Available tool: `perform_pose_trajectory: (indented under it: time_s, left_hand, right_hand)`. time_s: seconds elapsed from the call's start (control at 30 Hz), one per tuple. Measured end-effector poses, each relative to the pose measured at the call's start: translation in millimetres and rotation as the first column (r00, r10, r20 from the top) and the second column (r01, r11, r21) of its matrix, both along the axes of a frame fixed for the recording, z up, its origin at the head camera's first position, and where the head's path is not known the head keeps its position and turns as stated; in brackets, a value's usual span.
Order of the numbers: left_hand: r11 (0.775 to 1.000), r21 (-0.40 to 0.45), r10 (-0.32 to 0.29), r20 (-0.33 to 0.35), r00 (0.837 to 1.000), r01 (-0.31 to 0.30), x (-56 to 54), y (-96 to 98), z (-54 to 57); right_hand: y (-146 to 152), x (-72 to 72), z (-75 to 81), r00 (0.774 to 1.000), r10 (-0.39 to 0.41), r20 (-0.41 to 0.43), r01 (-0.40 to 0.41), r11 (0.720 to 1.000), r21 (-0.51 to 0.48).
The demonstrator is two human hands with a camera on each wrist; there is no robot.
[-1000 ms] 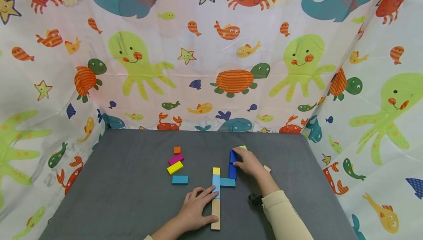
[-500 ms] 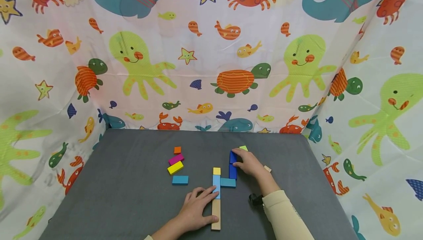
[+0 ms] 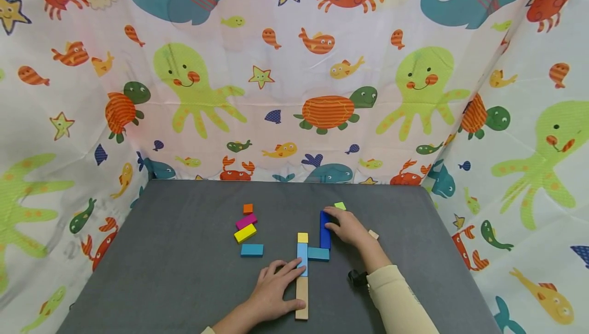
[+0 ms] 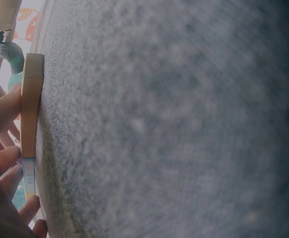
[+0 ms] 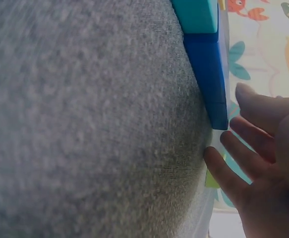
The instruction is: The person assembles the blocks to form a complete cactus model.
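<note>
My left hand rests along a row of blocks: fingertips on a light blue block, thumb against the long natural-wood block nearest me. A small yellow block caps the row's far end. From the row's right side a teal block sticks out, and dark blue blocks run away from me in line from its right end. My right hand is at their far end, index finger over the end and thumb beside the right side. In the right wrist view its fingers look extended around the blue end.
Left of the row lie an orange cube, a magenta block, a yellow block and another teal block. A lime green block and a pale wooden piece lie near the right hand. A patterned curtain surrounds the grey tabletop.
The far dark blue block has straightened and come slightly toward me, so the two dark blue blocks now look like one straight bar. The left hand stays in place.
</note>
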State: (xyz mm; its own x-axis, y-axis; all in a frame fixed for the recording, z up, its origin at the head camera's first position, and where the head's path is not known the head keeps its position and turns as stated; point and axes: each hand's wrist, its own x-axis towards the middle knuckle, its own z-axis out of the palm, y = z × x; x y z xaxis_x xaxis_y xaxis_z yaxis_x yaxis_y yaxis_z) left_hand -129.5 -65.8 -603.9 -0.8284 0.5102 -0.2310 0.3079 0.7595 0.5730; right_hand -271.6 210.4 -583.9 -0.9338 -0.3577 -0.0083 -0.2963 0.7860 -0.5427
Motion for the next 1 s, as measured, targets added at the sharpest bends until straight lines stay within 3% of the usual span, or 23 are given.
perform_pose_trajectory:
  time_s: [0.43, 1.0]
  left_hand:
    - [1.0, -0.001, -0.006, 0.001, 1.0, 0.006, -0.7, 0.6, -1.0]
    - [1.0, -0.005, 0.004, 0.002, 1.0, -0.004, 0.1, 0.5, 2.4]
  right_hand:
    - [-0.2, 15.8, 5.7, 0.999, 0.008, -0.051, -0.013, 0.996, -0.089]
    - [-5.8, 41.9, -0.6, 1.0, 0.008, -0.03, -0.009, 1.0, -0.03]
